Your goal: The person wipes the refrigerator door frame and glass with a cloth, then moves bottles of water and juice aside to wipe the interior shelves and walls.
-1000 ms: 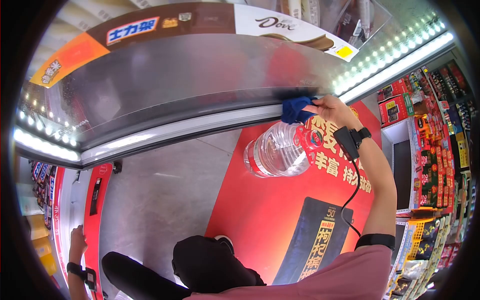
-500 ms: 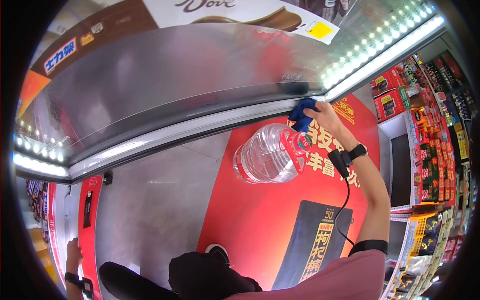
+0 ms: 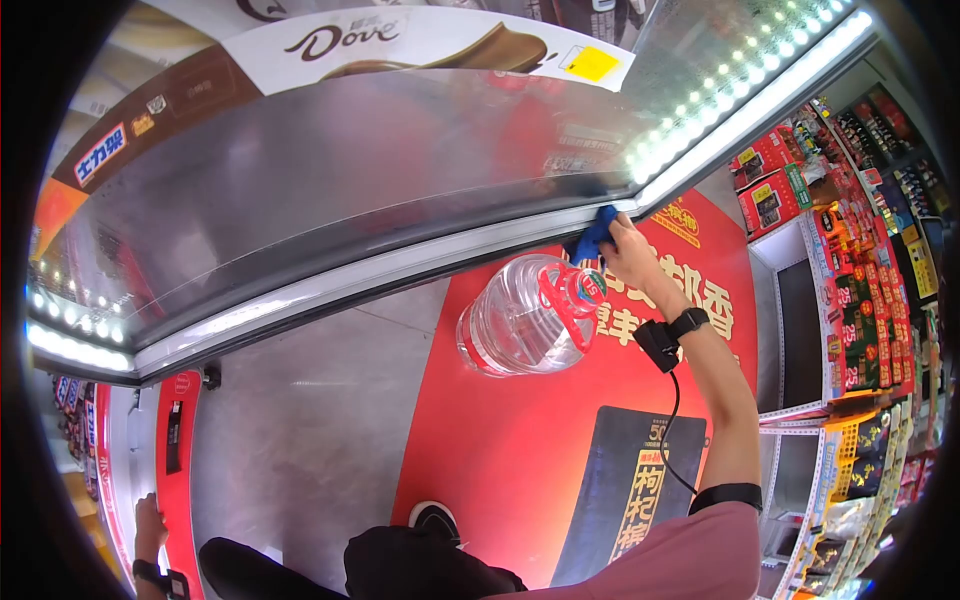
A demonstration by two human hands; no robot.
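Blue cloth slants lengthwise up toward silver rail.

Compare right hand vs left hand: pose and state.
- Grip: the right hand pinches a blue cloth; the left hand shows no held item, though its fingers are too small to read.
- Place: the right hand is at the right end of the silver rail; the left hand is at the red panel, lower left.
- Shared: both bare, both with a dark wrist strap.
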